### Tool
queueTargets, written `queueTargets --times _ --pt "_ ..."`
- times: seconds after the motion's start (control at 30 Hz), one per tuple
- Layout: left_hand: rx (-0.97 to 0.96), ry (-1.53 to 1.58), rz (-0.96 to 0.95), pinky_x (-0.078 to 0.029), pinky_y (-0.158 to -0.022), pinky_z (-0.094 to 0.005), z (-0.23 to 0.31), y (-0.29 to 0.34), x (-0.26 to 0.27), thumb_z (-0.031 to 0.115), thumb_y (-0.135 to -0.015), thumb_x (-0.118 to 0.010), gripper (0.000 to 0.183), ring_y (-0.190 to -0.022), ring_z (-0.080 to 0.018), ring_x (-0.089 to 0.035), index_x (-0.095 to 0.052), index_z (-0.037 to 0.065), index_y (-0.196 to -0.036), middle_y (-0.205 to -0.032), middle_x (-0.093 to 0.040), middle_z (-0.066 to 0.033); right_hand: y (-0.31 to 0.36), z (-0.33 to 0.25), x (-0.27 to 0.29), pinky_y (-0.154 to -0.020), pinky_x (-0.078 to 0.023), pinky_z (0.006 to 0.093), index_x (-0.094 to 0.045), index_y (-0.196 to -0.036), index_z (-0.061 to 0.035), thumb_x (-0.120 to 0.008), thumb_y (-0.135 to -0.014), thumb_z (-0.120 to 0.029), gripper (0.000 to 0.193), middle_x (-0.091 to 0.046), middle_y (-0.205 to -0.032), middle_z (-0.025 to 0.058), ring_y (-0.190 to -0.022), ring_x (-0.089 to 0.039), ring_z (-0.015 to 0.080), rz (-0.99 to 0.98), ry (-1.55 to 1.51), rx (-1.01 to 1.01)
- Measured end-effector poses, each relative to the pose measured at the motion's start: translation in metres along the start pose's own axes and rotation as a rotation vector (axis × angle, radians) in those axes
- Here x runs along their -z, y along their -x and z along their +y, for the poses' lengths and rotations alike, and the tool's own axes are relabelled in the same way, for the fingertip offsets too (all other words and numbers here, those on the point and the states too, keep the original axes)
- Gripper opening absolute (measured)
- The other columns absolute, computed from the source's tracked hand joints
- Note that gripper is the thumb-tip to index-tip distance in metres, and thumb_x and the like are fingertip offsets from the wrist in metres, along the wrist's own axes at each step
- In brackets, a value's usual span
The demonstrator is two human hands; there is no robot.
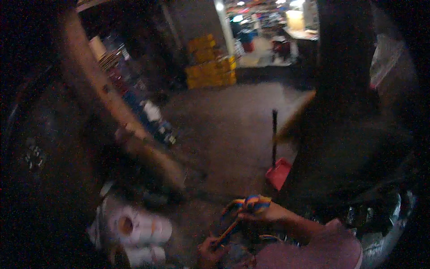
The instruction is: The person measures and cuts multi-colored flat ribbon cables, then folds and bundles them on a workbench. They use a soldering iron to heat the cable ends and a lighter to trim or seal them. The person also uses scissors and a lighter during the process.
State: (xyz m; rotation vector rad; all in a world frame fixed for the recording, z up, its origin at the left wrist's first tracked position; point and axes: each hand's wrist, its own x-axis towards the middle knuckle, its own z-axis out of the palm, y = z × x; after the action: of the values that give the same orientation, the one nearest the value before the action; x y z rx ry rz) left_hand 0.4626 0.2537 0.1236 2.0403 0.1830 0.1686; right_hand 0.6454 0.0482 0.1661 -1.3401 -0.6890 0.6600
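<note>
A blue-and-yellow striped strap (232, 229) runs between my two hands at the bottom of the dim, blurred head view. My right hand (262, 214), below a pink sleeve, is closed around a looped bunch of it. Lower and to the left, my left hand (209, 252) is closed on the strap's other stretch, which slants down to it. Whether the strap is a flat band or several strands cannot be made out.
White rolls (156, 228) lie at the lower left. A red dustpan (278, 174) with an upright black handle stands on the floor (215, 130) ahead. Yellow crates (210, 67) are stacked near a bright doorway. Goods line the left side behind a wooden beam (112, 101).
</note>
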Motion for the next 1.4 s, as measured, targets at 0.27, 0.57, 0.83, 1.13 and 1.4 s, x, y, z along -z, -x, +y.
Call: queueTargets --times 0.27,0.57,0.83,1.13,1.4 --pt "-0.246 -0.062 0.072 -0.033 -0.046 -0.0276 0.013 -0.284 0.042 0.02 -0.079 -0.074 0.022 -0.049 -0.013 -0.03 -0.057 0.006 -0.077 -0.053 -0.038 -0.0002 -0.233 -0.12 0.16 -0.073 -0.047 0.0303 -0.06 -0.106 -0.0052 -0.07 -0.08 -0.015 0.03 -0.062 -0.091 0.0079 -0.082 -0.061 0.0197 1.056 0.324 0.432" --pt "0.158 -0.012 -0.208 -0.039 -0.046 -0.0265 0.029 -0.624 0.078 0.033 -0.086 -0.064 0.028 -0.051 -0.0089 -0.048 -0.064 0.005 -0.087 -0.059 -0.052 0.0034 -0.333 -0.198 0.551 -0.058 -0.043 0.0283 -0.059 -0.075 -0.0063 -0.072 -0.078 -0.025 0.023 -0.057 -0.067 -0.0005 -0.062 -0.051 0.0101 1.771 0.506 0.506" --pt "0.268 -0.206 -0.721 -0.041 -0.056 -0.0263 0.095 -0.94 0.095 0.025 -0.087 -0.061 0.022 -0.062 -0.0081 -0.051 -0.071 0.007 -0.093 -0.07 -0.058 0.002 -0.364 -0.205 0.734 -0.057 -0.041 0.0273 -0.059 -0.075 -0.0059 -0.074 -0.078 -0.026 0.025 -0.054 -0.066 -0.0032 -0.061 -0.048 0.0083 1.777 0.578 0.228" --pt "0.103 -0.333 -0.812 -0.035 -0.048 -0.0211 0.195 -1.369 0.022 0.032 -0.086 -0.063 0.025 -0.057 -0.0046 -0.045 -0.066 0.007 -0.087 -0.069 -0.056 0.0046 -0.365 -0.235 1.005 -0.071 -0.047 0.027 -0.063 -0.099 -0.0012 -0.074 -0.078 -0.02 0.03 -0.063 -0.083 -0.0006 -0.074 -0.056 0.0113 2.028 0.415 0.185" --pt "0.066 -0.427 -1.127 -0.041 -0.05 -0.0211 0.333 -1.711 -0.14 0.034 -0.089 -0.058 0.03 -0.058 -0.0031 -0.05 -0.065 0.005 -0.089 -0.076 -0.065 0.0008 -0.336 -0.277 1.201 -0.074 -0.045 0.0288 -0.064 -0.104 -0.0016 -0.072 -0.079 -0.033 0.041 -0.065 -0.089 0.0044 -0.079 -0.058 0.0121 2.271 1.086 -0.471"
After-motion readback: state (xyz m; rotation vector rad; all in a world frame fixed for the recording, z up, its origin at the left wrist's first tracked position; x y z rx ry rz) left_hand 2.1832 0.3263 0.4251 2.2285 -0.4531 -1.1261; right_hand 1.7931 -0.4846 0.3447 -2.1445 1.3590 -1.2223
